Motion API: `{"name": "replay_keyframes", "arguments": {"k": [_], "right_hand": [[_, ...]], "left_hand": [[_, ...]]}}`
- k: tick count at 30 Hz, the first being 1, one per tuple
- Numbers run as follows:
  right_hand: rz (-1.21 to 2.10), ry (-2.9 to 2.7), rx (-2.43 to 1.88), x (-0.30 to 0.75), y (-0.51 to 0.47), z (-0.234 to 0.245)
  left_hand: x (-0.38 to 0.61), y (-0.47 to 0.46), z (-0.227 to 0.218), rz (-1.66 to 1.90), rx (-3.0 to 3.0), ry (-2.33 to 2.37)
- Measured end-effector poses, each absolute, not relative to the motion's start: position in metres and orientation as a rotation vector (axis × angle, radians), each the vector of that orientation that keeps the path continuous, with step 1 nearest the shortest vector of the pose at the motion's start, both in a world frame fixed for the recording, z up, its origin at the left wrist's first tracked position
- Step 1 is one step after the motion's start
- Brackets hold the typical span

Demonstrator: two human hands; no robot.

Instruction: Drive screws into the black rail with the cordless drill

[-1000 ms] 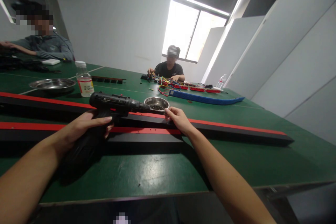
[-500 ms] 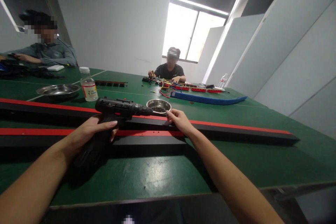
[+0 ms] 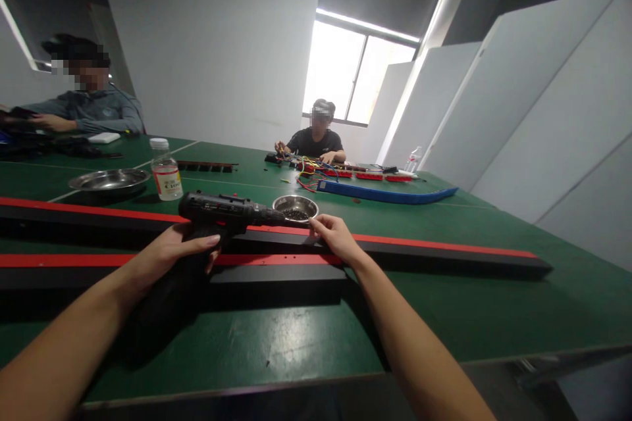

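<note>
My left hand (image 3: 170, 253) is wrapped round the grip of a black cordless screwdriver (image 3: 217, 209), whose barrel points right along the table. Its tip ends close to my right hand (image 3: 334, 237), which rests with fingers pinched together on the nearer of two long black-and-red strips (image 3: 276, 260). What the pinch holds, if anything, is too small to see. The second strip (image 3: 444, 247) runs behind it across the green table (image 3: 296, 335). A small steel bowl (image 3: 295, 208) with dark screws stands just beyond my right fingers.
A clear plastic bottle (image 3: 165, 177) and a wide steel dish (image 3: 108, 181) stand at the left. A person sits at the far left, another at the far end behind coloured wires (image 3: 316, 168) and a blue strip (image 3: 385, 194). White panels close the right side.
The view has tilted slightly, so everything sits lower in the frame. My hands keep the same places on the screwdriver and the strip.
</note>
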State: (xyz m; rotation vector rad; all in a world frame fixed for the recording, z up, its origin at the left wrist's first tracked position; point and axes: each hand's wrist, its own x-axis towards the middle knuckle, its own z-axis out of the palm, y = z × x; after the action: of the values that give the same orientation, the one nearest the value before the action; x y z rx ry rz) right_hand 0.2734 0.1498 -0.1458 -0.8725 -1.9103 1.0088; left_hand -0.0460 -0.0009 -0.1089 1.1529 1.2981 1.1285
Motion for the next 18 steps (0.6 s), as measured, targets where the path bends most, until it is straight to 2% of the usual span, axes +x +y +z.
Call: {"name": "replay_keyframes", "arguments": {"k": [5, 12, 18], "right_hand": [[1.040, -1.803, -0.896, 0.276, 0.151, -0.148], [1.011, -1.736, -0.885, 0.275, 0.156, -0.154], [1.033, -1.704, -0.867, 0.273, 0.155, -0.152]], "left_hand": [[-0.058, 0.000, -0.081, 1.137, 1.224, 1.480], [-0.096, 0.003, -0.029, 0.747, 1.574, 1.750], [-0.082, 0.013, 0.001, 0.669, 1.531, 1.818]]}}
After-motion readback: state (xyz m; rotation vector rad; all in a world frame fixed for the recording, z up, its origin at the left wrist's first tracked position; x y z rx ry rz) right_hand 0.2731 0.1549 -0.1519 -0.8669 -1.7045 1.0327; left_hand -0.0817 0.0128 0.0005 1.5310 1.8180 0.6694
